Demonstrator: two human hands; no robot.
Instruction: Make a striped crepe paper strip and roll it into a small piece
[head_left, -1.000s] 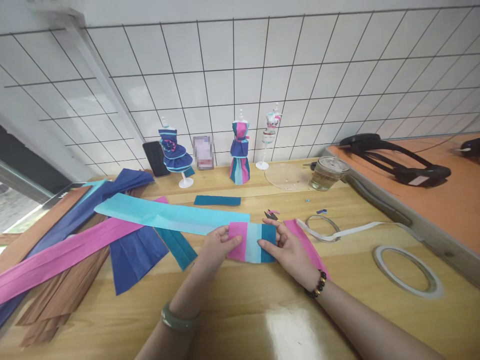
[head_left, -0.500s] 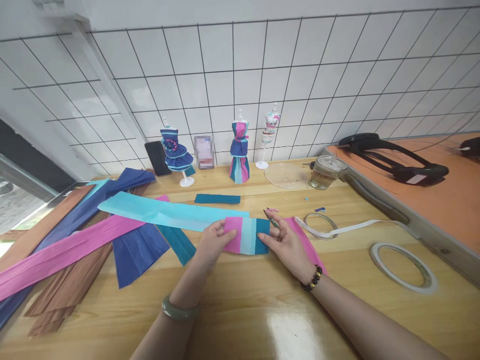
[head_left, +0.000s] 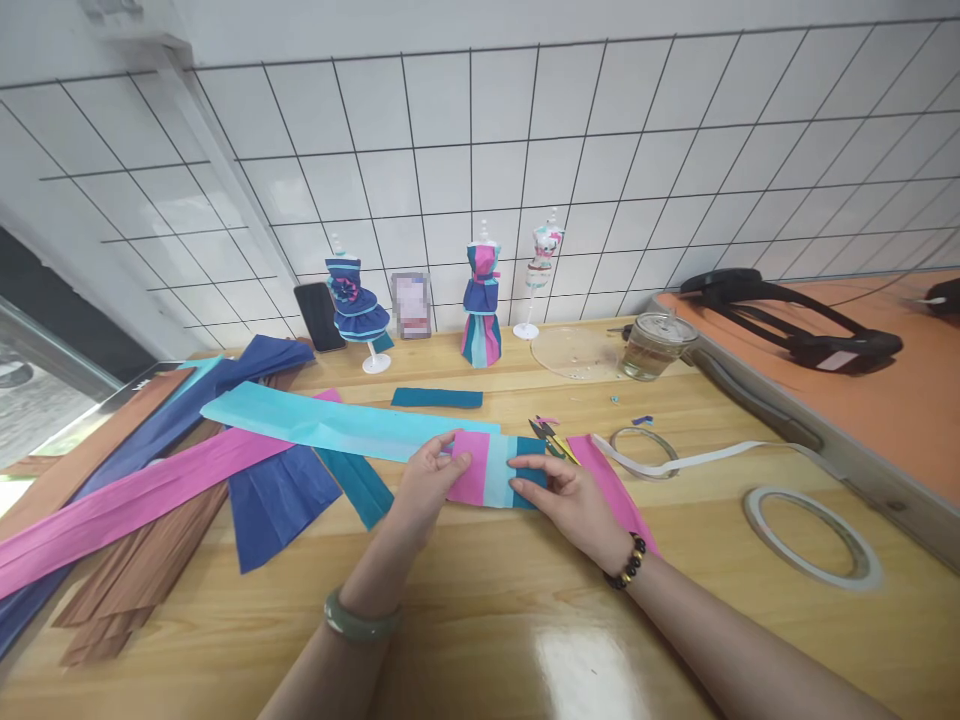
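Note:
My left hand (head_left: 429, 485) pinches the pink end of a striped crepe paper piece (head_left: 498, 470), thumb on top and fingers behind. The piece has pink, pale blue and teal bands side by side. My right hand (head_left: 574, 500) lies over its teal band, thumb and forefinger slightly apart at the seam with the pale blue. Part of the teal end is hidden under these fingers. Just beyond the right hand lie yellow-handled thread snips (head_left: 553, 438) with dark blades. A pink paper strip (head_left: 616, 495) runs partly beneath the right hand and wrist.
Crepe strips in light blue (head_left: 330, 425), pink (head_left: 150, 472), blue (head_left: 281, 505) and brown (head_left: 157, 560) spread leftward. Three small dress forms (head_left: 481, 290) stand along the back. Tape rolls (head_left: 810, 535) and a lidded glass (head_left: 656, 345) are at right.
My right hand's fingers have come from behind the teal end to its front, with the thumb shifting left to the seam. The snips show more fully. My left hand keeps its pinch.

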